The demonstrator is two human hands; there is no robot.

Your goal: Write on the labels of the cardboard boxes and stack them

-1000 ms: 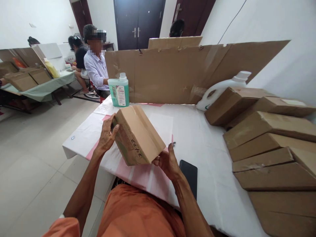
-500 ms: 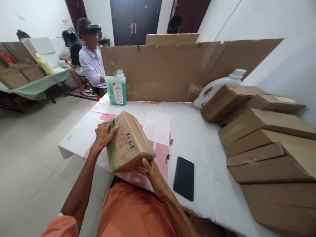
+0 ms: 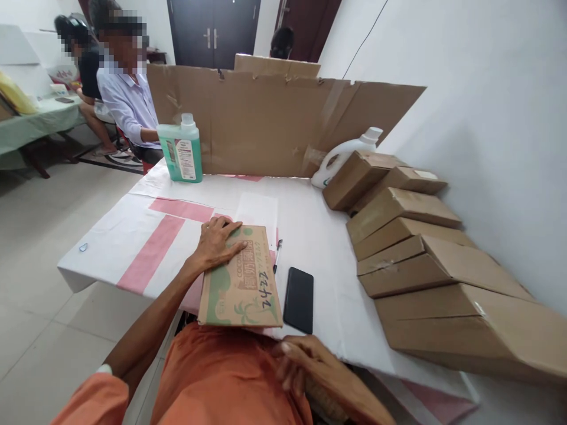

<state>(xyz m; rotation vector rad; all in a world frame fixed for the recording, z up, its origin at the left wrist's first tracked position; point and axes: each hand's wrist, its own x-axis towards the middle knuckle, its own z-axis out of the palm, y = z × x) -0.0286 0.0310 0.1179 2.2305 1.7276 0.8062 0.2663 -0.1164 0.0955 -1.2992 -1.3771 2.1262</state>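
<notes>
A brown cardboard box (image 3: 239, 283) with green print and handwritten "2422" sits at the table's near edge, against my orange clothing. My left hand (image 3: 219, 245) grips its far left corner, thumb lying across the printed face. Away from the box, beyond its near right corner, my right hand (image 3: 305, 360) hovers low over my lap. Its fingers are loosely bent and apart, slightly blurred, and nothing shows in them. Just right of the box lie a black phone (image 3: 299, 300) and a pen (image 3: 277, 255), on or beside a white sheet of paper (image 3: 257, 209).
Several cardboard boxes (image 3: 398, 260) line the table's right side. A white jug (image 3: 339, 156) leans behind them. A green liquid bottle (image 3: 183, 154) stands at the far left, before a cardboard partition (image 3: 266, 124). A person in a light shirt (image 3: 126, 103) sits beyond it.
My right hand has let go of the box and moved down towards my lap. The box has turned, its printed face now more upward. The view has shifted to the right.
</notes>
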